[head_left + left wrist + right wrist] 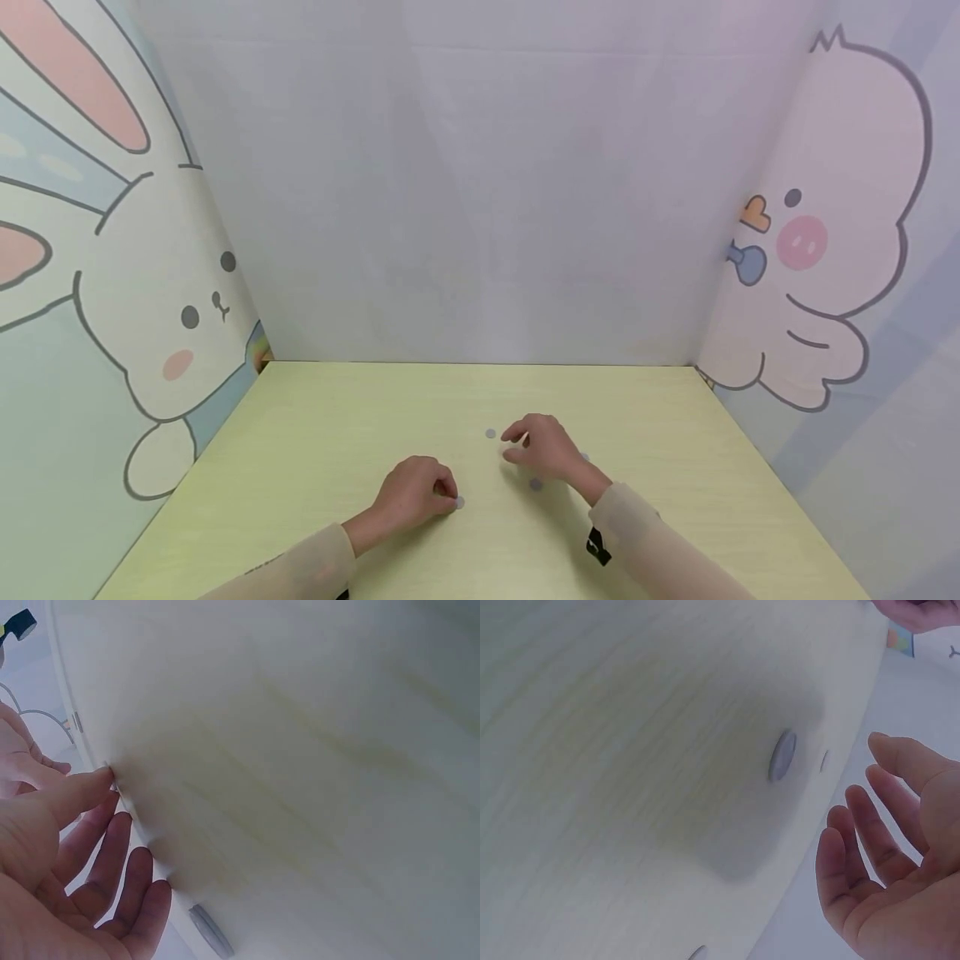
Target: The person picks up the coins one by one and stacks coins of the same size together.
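Note:
My left hand (416,492) is low over the table, thumb and index fingertips pinching the edge of a small grey coin-like disc (460,502). In the left wrist view, the left hand's fingertips (105,778) come together right at the tabletop, and another grey disc (212,930) lies flat nearby. My right hand (543,447) hovers over the table with thumb and fingers apart, holding nothing. Just beyond its fingertips lies one grey disc (491,433); another disc (536,484) sits below the hand, and a third disc (585,457) is partly hidden behind the wrist.
The pale yellow table (360,408) runs back to a plain light curtain (480,208). Side curtains carry a printed rabbit (157,333) on the left and a printed chick (847,183) on the right. A black piece (597,546) shows at the right sleeve.

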`<state>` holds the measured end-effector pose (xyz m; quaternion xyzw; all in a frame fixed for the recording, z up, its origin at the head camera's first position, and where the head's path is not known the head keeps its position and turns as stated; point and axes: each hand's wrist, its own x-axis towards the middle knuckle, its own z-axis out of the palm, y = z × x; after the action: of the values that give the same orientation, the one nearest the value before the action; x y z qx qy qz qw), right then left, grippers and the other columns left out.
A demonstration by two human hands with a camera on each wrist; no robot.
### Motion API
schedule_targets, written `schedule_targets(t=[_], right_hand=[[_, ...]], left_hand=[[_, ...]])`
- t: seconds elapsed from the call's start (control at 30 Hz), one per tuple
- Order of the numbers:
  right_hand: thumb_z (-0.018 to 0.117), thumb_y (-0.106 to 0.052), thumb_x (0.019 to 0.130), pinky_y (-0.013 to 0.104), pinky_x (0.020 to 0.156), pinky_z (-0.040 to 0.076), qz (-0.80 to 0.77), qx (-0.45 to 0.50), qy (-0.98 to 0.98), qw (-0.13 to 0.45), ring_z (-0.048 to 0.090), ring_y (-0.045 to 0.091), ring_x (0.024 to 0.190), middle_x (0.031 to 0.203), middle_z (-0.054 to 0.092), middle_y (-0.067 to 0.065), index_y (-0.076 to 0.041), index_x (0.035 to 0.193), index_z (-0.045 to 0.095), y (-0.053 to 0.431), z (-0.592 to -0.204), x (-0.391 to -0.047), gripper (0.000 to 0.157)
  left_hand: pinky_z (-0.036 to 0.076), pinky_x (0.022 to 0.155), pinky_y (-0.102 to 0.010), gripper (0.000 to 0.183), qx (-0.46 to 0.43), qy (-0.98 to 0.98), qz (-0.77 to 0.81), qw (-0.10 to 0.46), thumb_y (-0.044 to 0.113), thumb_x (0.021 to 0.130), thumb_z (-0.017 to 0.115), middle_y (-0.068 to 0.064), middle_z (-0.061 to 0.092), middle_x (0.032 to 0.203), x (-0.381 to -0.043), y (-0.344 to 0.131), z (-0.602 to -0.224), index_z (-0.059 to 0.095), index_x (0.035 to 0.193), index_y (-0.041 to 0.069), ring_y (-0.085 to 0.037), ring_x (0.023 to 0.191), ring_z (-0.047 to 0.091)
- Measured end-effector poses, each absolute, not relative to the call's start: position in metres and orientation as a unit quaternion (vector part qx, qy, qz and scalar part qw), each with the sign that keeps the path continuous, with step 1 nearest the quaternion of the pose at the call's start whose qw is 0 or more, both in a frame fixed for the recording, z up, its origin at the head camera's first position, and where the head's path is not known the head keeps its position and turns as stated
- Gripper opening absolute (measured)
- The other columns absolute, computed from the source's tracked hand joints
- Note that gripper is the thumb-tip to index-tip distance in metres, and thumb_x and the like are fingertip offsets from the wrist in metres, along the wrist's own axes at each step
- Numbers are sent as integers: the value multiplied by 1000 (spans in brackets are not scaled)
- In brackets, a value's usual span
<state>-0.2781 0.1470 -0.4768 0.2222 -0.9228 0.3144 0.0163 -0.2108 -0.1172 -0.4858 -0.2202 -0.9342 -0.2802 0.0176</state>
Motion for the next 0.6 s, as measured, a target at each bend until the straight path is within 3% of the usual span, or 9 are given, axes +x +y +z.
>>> schedule_targets(t=[0.4, 0.6], right_hand=[[86, -11, 86, 41, 84, 56, 315, 220, -923, 9, 66, 22, 95, 109, 74, 7, -10, 112, 83, 144, -486, -310, 25], [84, -11, 88, 40, 86, 54, 322, 209, -923, -5, 62, 20, 95, 110, 74, 5, -10, 114, 82, 138, -489, -319, 26]], left_hand=[[45, 64, -25, 15, -222, -931, -289, 10, 20, 83, 91, 19, 63, 75, -212, -118, -487, 78, 77, 24, 0, 71, 52], [46, 65, -25, 15, -221, -932, -288, 12, 20, 82, 92, 19, 63, 75, -212, -118, -488, 78, 77, 25, 1, 71, 52]])
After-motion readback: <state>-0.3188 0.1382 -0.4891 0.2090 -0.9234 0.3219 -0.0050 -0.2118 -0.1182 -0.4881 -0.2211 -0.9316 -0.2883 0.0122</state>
